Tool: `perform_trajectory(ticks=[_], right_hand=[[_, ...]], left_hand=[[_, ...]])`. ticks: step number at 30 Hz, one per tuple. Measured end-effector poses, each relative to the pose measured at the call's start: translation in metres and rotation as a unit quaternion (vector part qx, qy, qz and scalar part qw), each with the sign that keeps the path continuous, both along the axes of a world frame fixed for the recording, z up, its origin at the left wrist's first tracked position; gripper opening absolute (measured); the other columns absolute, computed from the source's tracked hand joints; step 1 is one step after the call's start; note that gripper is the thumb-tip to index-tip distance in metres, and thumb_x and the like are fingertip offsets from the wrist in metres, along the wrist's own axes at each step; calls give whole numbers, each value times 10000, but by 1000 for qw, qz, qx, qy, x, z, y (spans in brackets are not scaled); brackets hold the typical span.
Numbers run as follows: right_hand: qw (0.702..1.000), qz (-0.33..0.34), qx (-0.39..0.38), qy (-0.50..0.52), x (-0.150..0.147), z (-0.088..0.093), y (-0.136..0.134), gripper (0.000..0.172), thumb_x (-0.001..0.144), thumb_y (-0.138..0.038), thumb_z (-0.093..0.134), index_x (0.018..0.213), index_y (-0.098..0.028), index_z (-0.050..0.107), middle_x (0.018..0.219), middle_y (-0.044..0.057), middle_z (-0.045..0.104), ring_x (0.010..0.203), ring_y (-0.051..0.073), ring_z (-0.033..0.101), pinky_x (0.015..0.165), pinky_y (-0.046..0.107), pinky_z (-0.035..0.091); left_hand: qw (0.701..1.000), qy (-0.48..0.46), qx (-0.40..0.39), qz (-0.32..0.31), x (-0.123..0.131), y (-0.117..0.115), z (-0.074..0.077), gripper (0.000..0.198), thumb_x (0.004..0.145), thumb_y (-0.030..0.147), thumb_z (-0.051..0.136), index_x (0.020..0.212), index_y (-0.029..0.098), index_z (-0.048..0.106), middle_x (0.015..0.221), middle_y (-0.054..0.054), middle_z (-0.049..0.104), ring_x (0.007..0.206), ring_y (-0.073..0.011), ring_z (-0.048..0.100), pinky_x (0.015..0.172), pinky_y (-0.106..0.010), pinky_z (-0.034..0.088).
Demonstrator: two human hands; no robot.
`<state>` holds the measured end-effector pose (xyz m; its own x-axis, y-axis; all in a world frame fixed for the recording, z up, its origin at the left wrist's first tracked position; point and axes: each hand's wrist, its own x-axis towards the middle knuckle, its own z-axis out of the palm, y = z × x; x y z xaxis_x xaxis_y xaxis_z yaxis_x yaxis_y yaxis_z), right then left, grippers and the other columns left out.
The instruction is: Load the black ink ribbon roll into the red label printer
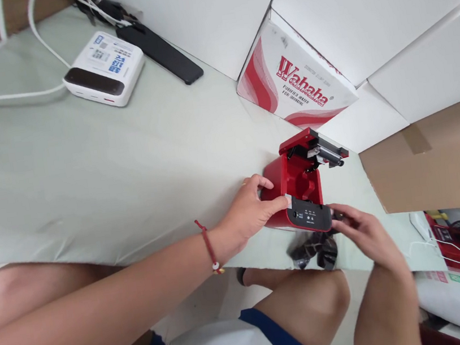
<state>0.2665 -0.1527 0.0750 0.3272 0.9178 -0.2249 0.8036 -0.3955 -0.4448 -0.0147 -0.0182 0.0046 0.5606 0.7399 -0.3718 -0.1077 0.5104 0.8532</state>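
Note:
A red box-shaped machine stands on the pale green cloth with its hinged lid raised. Its red hollow inside shows, and a dark roller-like part hangs under the lid. A black panel with small white markings covers the front. My left hand grips the near left corner, thumb on the panel's edge and fingers along the red side. At the panel's right end, the fingers of my right hand are pinched together around a small dark part that they mostly hide.
Dark crumpled items lie just below the machine. Behind it stand a Wahaha carton, white boxes and a cardboard box. A white corded device and a black flat object lie at upper left.

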Motion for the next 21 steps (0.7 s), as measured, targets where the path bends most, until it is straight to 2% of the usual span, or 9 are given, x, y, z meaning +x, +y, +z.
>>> perform_trajectory(ticks=[2,5,7,9,11,12,15,18,21], right_hand=[[1000,-12,15,-5,9,32,-8,560,898,-585,759,1294,-195,826,689,4,648,647,162,592,619,288,540],[998,-14,67,4,7,72,-8,494,866,-571,838,1248,-258,859,983,76,807,856,203,725,697,283,592],[997,14,76,6,-7,84,5,464,884,-555,835,1248,-268,859,1133,92,829,937,221,753,732,287,609],[996,72,50,-11,-28,82,27,450,930,-536,786,1278,-258,847,1035,77,828,806,192,716,658,282,573],[990,130,16,-43,-50,70,52,442,986,-489,701,1342,-253,817,871,40,792,677,168,653,625,295,546],[987,147,5,-60,-59,62,64,438,1007,-452,662,1372,-251,798,898,39,803,698,174,673,669,309,566],[977,178,-7,-118,-77,40,92,446,1026,-352,582,1415,-232,766,1151,74,838,944,230,774,867,361,603],[969,184,-28,-164,-82,28,108,470,1027,-309,565,1455,-216,735,1282,98,823,1087,288,781,965,420,573],[966,194,-28,-167,-83,26,116,451,1017,-264,569,1436,-231,732,1306,90,816,1140,295,771,973,411,548]], left_hand=[[1000,3,2,-1,0,0,1,414,785,386,838,1088,239,597,1266,-82,668,1159,-261,614,1005,-403,523],[1000,9,12,3,0,-1,1,397,795,377,827,1085,240,594,1224,-73,673,1147,-260,623,991,-402,531],[1000,17,23,7,1,-1,0,374,805,368,813,1078,237,594,1210,-70,675,1141,-258,630,990,-405,537],[999,28,41,11,2,-2,-2,347,823,365,793,1072,234,591,1215,-74,676,1137,-259,637,995,-420,546],[997,40,67,14,4,-3,-4,319,847,371,768,1067,230,586,1233,-82,674,1146,-265,642,1018,-449,554],[995,48,84,15,5,-4,-5,304,861,374,756,1065,226,585,1240,-88,671,1153,-269,643,1038,-469,555],[983,71,166,36,5,-8,-7,245,898,346,708,1064,216,585,1213,-100,665,1153,-275,651,1098,-529,553],[951,64,295,64,3,-15,-8,195,905,212,621,1099,214,597,1208,-107,664,1174,-274,662,1114,-542,574],[898,42,432,76,-2,-21,-8,447,847,81,560,1275,191,623,1401,-168,636,1337,-300,642,1144,-533,585]])
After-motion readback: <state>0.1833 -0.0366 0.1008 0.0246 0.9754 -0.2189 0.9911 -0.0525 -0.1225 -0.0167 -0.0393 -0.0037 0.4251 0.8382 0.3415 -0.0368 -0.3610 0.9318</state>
